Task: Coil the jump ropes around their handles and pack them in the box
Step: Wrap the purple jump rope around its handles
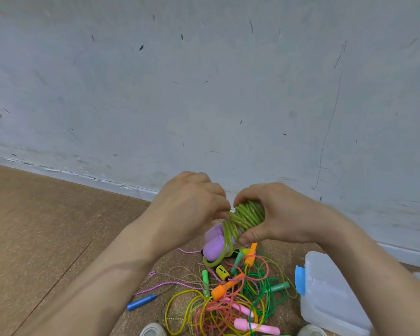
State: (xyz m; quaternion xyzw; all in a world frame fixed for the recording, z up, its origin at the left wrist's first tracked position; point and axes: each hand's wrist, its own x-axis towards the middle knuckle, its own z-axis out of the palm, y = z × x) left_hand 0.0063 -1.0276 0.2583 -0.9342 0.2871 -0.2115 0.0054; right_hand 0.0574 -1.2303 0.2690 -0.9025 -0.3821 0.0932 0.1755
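I hold a green jump rope (246, 218) wound in tight coils around its purple handles (215, 243), raised above the floor. My left hand (192, 204) pinches the rope at the left of the coil. My right hand (272, 212) grips the coil's right end, thumb underneath. A short loop of green rope hangs below the handles. A translucent plastic box (330, 294) with a blue latch (300, 280) stands on the floor at the lower right.
A tangled heap of loose jump ropes (228, 304) lies on the cork floor below my hands, with orange, pink, green, yellow and blue handles (141, 302). A scuffed white wall (204, 93) rises close ahead. Two shoe tips show at the bottom edge.
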